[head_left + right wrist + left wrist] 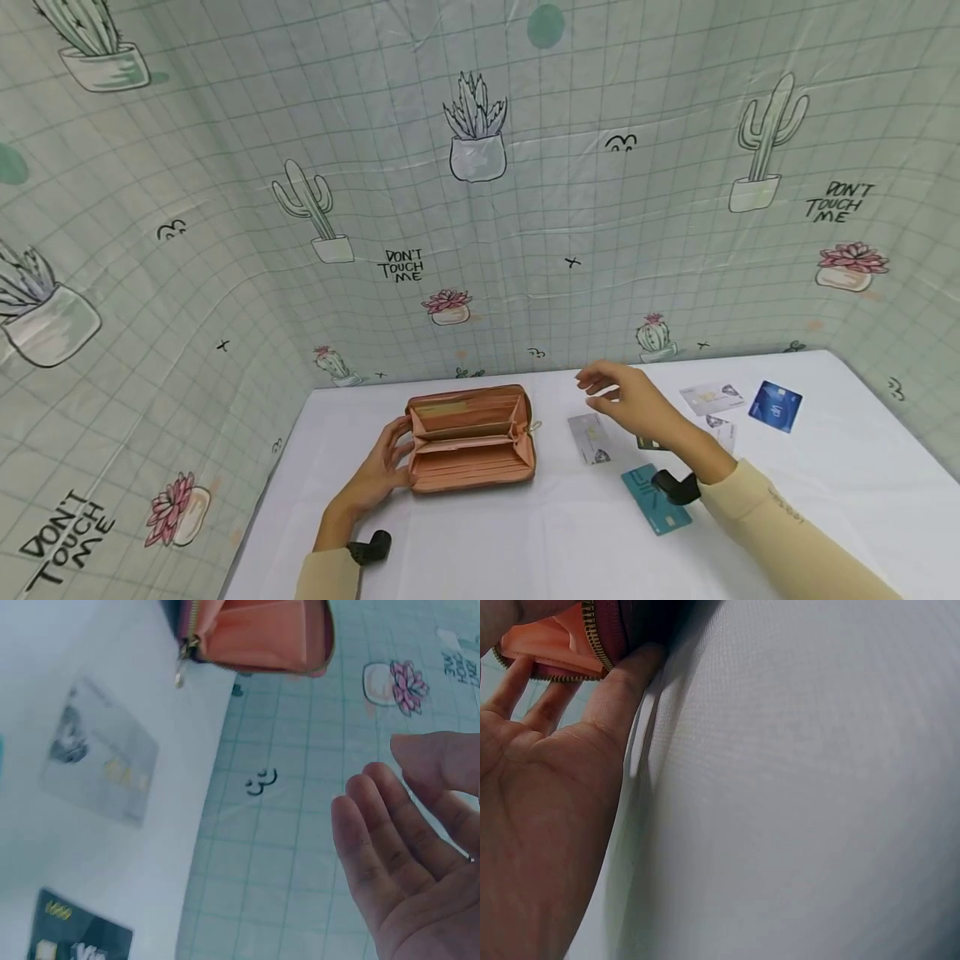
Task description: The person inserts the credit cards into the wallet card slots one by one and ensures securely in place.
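An unzipped orange-brown wallet [472,477] lies spread on the white table, its pockets and divider showing. My left hand [377,468] grips its left side, thumb near the front corner and fingers along the edge. In the left wrist view, the left hand [551,776] has its fingers about the brass zipper [594,637]. To the wallet's right, my right hand [633,400] hovers with relaxed fingers and nothing in it. A silver card [590,439] lies between that hand and the wallet. The right wrist view shows the palm of this right hand [412,877] facing up, bare.
Below the right forearm are a teal card [654,500] and a mostly covered dark card [651,443]. Farther right lie a silver card [711,397], another partly hidden silver card [722,432] and a blue card [776,406]. A cactus-print cloth [525,208] hangs behind the table.
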`<state>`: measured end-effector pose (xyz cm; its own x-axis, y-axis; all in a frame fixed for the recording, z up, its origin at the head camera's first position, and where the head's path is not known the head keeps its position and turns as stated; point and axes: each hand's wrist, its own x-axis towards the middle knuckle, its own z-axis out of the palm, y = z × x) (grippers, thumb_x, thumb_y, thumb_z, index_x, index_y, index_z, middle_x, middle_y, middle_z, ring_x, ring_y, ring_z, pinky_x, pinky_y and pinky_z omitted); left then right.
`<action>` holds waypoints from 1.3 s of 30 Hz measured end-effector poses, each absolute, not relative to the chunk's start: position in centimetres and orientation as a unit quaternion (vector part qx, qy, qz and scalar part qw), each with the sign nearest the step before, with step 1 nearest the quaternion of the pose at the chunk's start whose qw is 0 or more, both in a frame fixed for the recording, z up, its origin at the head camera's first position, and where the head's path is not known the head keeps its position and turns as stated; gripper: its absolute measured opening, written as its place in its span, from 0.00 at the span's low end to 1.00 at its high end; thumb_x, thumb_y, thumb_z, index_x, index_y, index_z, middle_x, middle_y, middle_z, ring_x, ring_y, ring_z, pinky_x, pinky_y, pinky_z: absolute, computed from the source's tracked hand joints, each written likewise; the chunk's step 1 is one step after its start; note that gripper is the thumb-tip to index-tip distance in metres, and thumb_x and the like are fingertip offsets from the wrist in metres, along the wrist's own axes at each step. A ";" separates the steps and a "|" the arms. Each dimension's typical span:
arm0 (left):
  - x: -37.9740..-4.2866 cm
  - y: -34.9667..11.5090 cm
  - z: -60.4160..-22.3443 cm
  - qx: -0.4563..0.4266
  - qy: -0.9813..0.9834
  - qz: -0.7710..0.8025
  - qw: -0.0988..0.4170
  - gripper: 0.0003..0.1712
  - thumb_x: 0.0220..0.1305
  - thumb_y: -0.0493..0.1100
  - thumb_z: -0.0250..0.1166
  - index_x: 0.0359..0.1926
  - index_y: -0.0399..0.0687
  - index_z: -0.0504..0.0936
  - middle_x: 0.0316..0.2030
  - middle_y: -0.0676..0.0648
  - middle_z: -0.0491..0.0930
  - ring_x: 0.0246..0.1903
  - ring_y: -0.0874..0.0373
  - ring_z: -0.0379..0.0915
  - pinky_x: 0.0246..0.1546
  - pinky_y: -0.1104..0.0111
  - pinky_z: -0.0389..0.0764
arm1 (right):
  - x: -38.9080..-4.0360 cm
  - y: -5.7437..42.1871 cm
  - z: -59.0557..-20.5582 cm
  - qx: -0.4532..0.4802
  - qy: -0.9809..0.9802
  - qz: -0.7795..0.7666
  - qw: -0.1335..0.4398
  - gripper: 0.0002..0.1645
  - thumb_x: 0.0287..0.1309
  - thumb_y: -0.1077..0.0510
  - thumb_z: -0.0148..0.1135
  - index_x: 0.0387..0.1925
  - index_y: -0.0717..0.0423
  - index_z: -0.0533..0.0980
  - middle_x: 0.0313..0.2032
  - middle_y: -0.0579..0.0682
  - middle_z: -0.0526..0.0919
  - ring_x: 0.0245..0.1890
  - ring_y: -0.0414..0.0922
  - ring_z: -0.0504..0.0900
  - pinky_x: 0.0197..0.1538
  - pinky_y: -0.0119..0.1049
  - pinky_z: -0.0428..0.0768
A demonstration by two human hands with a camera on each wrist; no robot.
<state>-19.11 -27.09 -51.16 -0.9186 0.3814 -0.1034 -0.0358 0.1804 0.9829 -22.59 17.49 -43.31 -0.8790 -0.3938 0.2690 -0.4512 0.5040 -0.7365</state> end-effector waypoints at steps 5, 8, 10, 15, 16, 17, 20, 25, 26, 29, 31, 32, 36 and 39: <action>-19.1 -27.2 -51.2 0.119 0.741 0.640 0.166 0.60 0.62 0.28 0.69 0.84 0.41 0.39 0.83 0.34 0.38 0.81 0.30 0.36 0.61 0.72 0.74 | -20.8 19.7 -44.3 0.215 -0.871 0.439 0.046 0.17 0.63 0.72 0.68 0.53 0.65 0.81 0.46 0.60 0.87 0.45 0.54 0.87 0.48 0.43 0.87; -19.2 -27.3 -51.2 0.122 0.738 0.643 0.165 0.60 0.61 0.27 0.68 0.84 0.41 0.39 0.83 0.33 0.37 0.81 0.29 0.35 0.59 0.74 0.74 | -19.7 20.8 -44.7 0.195 -0.876 0.438 0.043 0.16 0.63 0.71 0.68 0.53 0.66 0.81 0.45 0.59 0.88 0.44 0.51 0.87 0.47 0.38 0.86; -19.2 -27.2 -51.2 0.123 0.738 0.643 0.164 0.60 0.61 0.27 0.68 0.84 0.41 0.39 0.83 0.33 0.37 0.81 0.29 0.35 0.59 0.74 0.74 | -18.9 21.5 -45.0 0.181 -0.881 0.435 0.040 0.17 0.62 0.71 0.69 0.53 0.67 0.81 0.45 0.58 0.88 0.42 0.49 0.86 0.45 0.34 0.85; -19.2 -27.3 -51.3 0.121 0.739 0.641 0.165 0.60 0.61 0.28 0.68 0.84 0.41 0.39 0.83 0.33 0.37 0.81 0.29 0.36 0.59 0.74 0.75 | -17.1 22.8 -46.2 0.155 -0.890 0.428 0.028 0.17 0.60 0.72 0.70 0.51 0.68 0.81 0.44 0.58 0.88 0.41 0.49 0.86 0.43 0.34 0.85; -19.2 -27.3 -51.3 0.120 0.741 0.640 0.165 0.60 0.61 0.28 0.68 0.84 0.41 0.39 0.83 0.33 0.37 0.81 0.29 0.36 0.59 0.73 0.75 | -16.8 23.1 -46.5 0.150 -0.892 0.426 0.027 0.17 0.59 0.72 0.70 0.51 0.68 0.81 0.44 0.58 0.88 0.41 0.49 0.86 0.43 0.34 0.85; -19.2 -27.3 -51.3 0.119 0.743 0.638 0.165 0.60 0.61 0.28 0.68 0.84 0.41 0.39 0.83 0.33 0.38 0.81 0.29 0.37 0.61 0.70 0.74 | -16.6 23.3 -46.7 0.144 -0.894 0.424 0.025 0.17 0.59 0.72 0.70 0.51 0.69 0.81 0.44 0.58 0.88 0.41 0.50 0.87 0.43 0.35 0.85; -19.3 -27.3 -51.3 0.118 0.749 0.632 0.164 0.60 0.61 0.29 0.68 0.84 0.42 0.40 0.83 0.34 0.39 0.81 0.29 0.38 0.69 0.58 0.69 | -15.8 24.0 -47.3 0.124 -0.898 0.421 0.017 0.19 0.58 0.72 0.71 0.51 0.70 0.81 0.44 0.59 0.88 0.41 0.52 0.87 0.42 0.32 0.84; -19.3 -27.3 -51.3 0.119 0.750 0.630 0.162 0.60 0.60 0.29 0.68 0.84 0.41 0.40 0.83 0.33 0.39 0.81 0.29 0.39 0.73 0.42 0.59 | -14.8 24.7 -48.0 0.088 -0.899 0.429 -0.010 0.22 0.57 0.70 0.73 0.53 0.72 0.79 0.45 0.62 0.87 0.43 0.55 0.88 0.42 0.31 0.83; -19.3 -27.3 -51.4 0.119 0.750 0.631 0.162 0.60 0.60 0.28 0.68 0.84 0.41 0.40 0.83 0.33 0.39 0.81 0.29 0.39 0.73 0.42 0.60 | -14.6 24.8 -48.2 0.079 -0.899 0.430 -0.014 0.22 0.57 0.69 0.73 0.53 0.73 0.79 0.45 0.62 0.87 0.43 0.55 0.88 0.42 0.32 0.83; -19.3 -27.3 -51.5 0.120 0.749 0.631 0.162 0.60 0.60 0.28 0.68 0.84 0.41 0.40 0.83 0.33 0.39 0.81 0.29 0.39 0.72 0.44 0.62 | -14.2 25.1 -48.8 0.056 -0.900 0.430 -0.029 0.26 0.56 0.68 0.74 0.55 0.74 0.77 0.45 0.62 0.86 0.44 0.56 0.87 0.42 0.35 0.84; -19.3 -27.3 -51.5 0.120 0.749 0.631 0.162 0.60 0.60 0.28 0.68 0.84 0.41 0.40 0.83 0.34 0.39 0.81 0.30 0.39 0.72 0.44 0.61 | -13.9 25.1 -49.1 0.038 -0.901 0.430 -0.038 0.28 0.54 0.68 0.75 0.55 0.75 0.76 0.45 0.61 0.86 0.44 0.55 0.87 0.42 0.36 0.84; -19.3 -27.3 -51.6 0.120 0.749 0.631 0.162 0.60 0.60 0.28 0.68 0.84 0.41 0.40 0.83 0.34 0.39 0.81 0.30 0.39 0.73 0.43 0.60 | -13.8 25.1 -49.2 0.030 -0.902 0.429 -0.043 0.29 0.53 0.68 0.76 0.56 0.75 0.76 0.45 0.60 0.85 0.44 0.54 0.87 0.42 0.35 0.83; -19.3 -27.3 -51.6 0.122 0.749 0.631 0.161 0.60 0.59 0.28 0.68 0.84 0.42 0.40 0.83 0.34 0.40 0.80 0.30 0.39 0.74 0.39 0.56 | -13.1 25.0 -49.8 0.007 -0.905 0.423 -0.048 0.33 0.50 0.68 0.78 0.56 0.75 0.75 0.45 0.59 0.84 0.43 0.51 0.85 0.41 0.32 0.81; -19.2 -27.3 -51.6 0.122 0.750 0.631 0.160 0.60 0.59 0.28 0.68 0.84 0.42 0.40 0.83 0.34 0.40 0.80 0.29 0.39 0.73 0.39 0.57 | -12.7 24.9 -50.2 0.002 -0.908 0.417 -0.046 0.35 0.48 0.68 0.79 0.57 0.77 0.73 0.45 0.61 0.83 0.42 0.51 0.84 0.40 0.32 0.81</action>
